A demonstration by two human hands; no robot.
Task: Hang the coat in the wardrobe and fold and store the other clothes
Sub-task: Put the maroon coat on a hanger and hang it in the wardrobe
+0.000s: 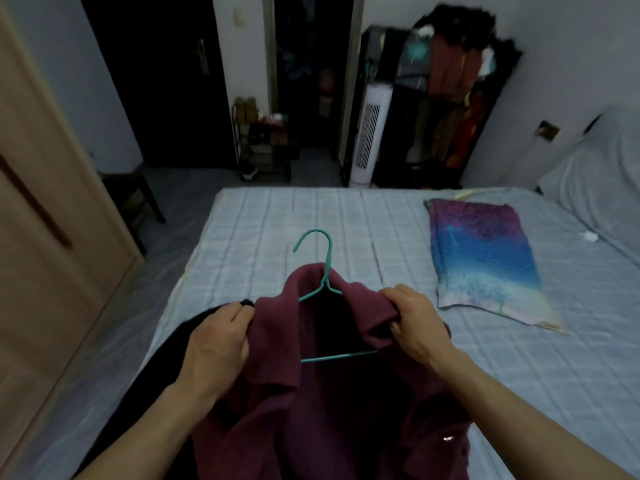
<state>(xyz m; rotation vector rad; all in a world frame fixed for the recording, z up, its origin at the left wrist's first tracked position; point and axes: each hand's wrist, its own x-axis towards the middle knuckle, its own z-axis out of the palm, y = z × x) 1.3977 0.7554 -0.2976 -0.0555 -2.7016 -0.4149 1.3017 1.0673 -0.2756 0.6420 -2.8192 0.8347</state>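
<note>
Coat (322, 403): maroon, draped over a teal hanger (323, 271) above the bed (346, 223).
Left hand (216, 344): gripping the coat's left shoulder.
Right hand (415, 323): gripping the right shoulder.

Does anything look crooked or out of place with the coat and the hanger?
Yes. The teal hanger sits inside the maroon coat, but its fabric is bunched in the left hand and the right hand, so the coat is not yet spread evenly.
</note>
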